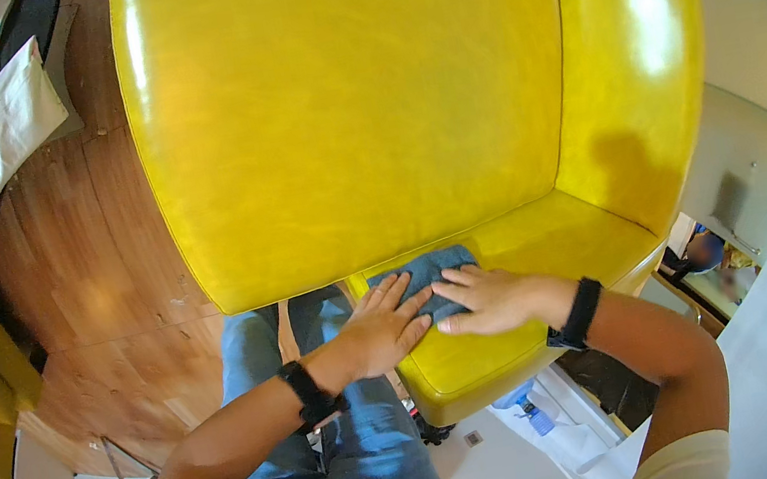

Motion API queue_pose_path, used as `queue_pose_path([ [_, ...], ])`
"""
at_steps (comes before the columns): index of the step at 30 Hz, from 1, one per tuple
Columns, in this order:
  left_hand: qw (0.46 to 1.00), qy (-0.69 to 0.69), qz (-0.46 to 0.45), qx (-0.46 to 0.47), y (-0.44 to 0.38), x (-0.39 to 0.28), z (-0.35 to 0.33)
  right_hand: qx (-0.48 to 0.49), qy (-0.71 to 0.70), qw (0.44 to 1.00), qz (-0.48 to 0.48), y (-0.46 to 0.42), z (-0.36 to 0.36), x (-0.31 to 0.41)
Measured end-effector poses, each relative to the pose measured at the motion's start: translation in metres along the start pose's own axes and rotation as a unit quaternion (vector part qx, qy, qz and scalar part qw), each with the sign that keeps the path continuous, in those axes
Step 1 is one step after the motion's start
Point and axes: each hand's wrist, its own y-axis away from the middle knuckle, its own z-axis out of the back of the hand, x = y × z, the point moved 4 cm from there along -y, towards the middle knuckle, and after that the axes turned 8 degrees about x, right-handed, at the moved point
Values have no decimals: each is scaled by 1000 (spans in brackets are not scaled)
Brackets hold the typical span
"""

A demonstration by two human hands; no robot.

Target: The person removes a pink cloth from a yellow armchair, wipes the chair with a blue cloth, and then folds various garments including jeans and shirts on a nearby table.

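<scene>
A folded grey-blue cloth (434, 269) lies on the near armrest of a yellow leather sofa (361, 106). My left hand (387, 326) rests on the cloth's left and lower part, fingers spread, a black band around the wrist. From the right, my right hand (492, 297) presses flat on the same cloth, its fingertips close to those of my left hand; that wrist also wears a black band. Both palms face down. Beyond the armrest spreads the wide seat cushion, with the backrest (625, 47) on the right.
Wood flooring (110, 285) runs along the left. A white cloth (17, 118) and dark and pink fabrics lie at the upper left. Below the armrest is a blue-capped plastic bottle (535, 418). A person (705, 254) shows small at the far right.
</scene>
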Motion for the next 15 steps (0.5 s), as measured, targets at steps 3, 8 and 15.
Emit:
queue_pose_path([
  [3, 1000, 16, -21, 1, 26, -32, -3, -35, 28, 999, 21, 38, -12, 31],
  [8, 998, 24, -34, -36, 59, -83, -14, -116, 101, 985, 80, 88, -32, 56],
  [15, 998, 33, 18, 42, 6, -74, -7, -2, 54, 995, 86, 49, -5, -3],
])
